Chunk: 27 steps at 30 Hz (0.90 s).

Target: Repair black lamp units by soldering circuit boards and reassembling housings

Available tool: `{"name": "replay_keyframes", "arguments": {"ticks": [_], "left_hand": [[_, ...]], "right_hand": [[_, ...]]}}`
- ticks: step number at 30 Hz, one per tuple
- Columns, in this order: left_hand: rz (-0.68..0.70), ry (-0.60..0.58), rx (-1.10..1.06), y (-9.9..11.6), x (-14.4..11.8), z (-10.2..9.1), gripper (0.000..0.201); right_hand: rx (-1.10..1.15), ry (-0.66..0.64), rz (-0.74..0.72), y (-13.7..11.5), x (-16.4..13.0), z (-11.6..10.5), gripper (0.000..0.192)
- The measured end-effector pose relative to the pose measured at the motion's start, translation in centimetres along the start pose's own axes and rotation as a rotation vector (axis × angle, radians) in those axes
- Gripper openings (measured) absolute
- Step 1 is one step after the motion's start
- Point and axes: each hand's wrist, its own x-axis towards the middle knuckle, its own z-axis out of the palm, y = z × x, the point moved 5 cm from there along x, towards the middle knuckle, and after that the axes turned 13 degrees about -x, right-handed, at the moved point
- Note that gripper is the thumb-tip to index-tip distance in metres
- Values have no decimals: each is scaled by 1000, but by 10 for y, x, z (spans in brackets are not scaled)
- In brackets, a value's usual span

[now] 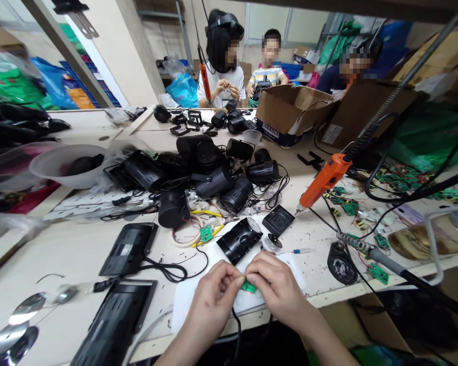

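My left hand (212, 297) and my right hand (275, 285) meet at the table's front edge, both pinching a small green circuit board (248, 286) between their fingertips. A black wire (236, 330) hangs down below the hands. Just beyond them lies an open black plastic housing (239, 240), with another small green board (205, 233) and yellow wires to its left. A small black square part (278, 220) and a round disc (271, 243) lie to the right of the housing.
A pile of black housings (209, 175) fills the table's middle. An orange electric screwdriver (322, 180) hangs at right, a soldering iron (370, 250) lies below it, green boards (400, 178) beyond. Black panels (129, 248) lie at left. Cardboard boxes (290, 109) and three people sit across.
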Motion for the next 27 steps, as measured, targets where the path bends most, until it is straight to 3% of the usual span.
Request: {"name": "replay_keyframes", "arguments": {"ticks": [5,9,12,16,19,22,27], "left_hand": [[-50,30,-69,-4,-2,0,28],[-122,55,-217,-3,-4,2,33],[-192,59,-337,-1,-6,5,37],[-260,89,-424,-1,-7,9,37],[-333,146,-438,-7,-8,10,34],[-361,174,-417,-8,-8,9,35],[-350,-10,-236,-1,-6,12,34]], "right_hand": [[-101,206,90,-1,-15,-9,22],[-185,205,228,-4,-39,0,21],[-100,205,381,1,-53,8,30],[144,244,512,11,-57,17,27],[247,284,539,16,-54,17,27],[204,321,497,14,-51,11,25],[96,357,433,12,-47,2,22]]}}
